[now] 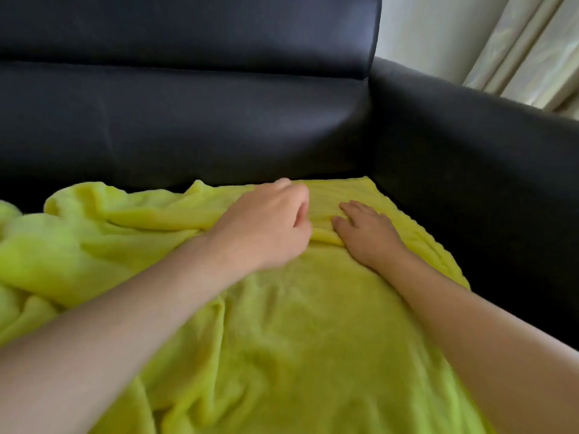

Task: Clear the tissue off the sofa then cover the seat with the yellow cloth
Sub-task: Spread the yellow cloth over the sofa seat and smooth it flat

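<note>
One yellow cloth (282,324), fleecy and bright lime-yellow, spread over the seat of one black leather sofa (188,120). Bunched and heaped in thick rolls toward 9 o'clock, with deep folds running across; flatter and smoother toward 3 o'clock, far corner lying close to where backrest meets armrest (470,183), right edge running along the armrest's foot. Softer creases at 6 o'clock, close under the camera. A strip of bare dark seat showing at 10 o'clock behind the heap.

Two bare forearms reaching in from 7 and 5 o'clock. Left hand (266,227) just left of centre, over the cloth, fingers curled under toward the palm; cannot tell whether a fold is pinched in them or nothing at all. Right hand (366,233) just beside it toward 3 o'clock, fingers straight and slightly spread, laid flat and pressing on the cloth, a small ridge of fabric pushed up between the two hands.

Pale curtain (526,48) at 2 o'clock beyond the armrest, against a light wall
</note>
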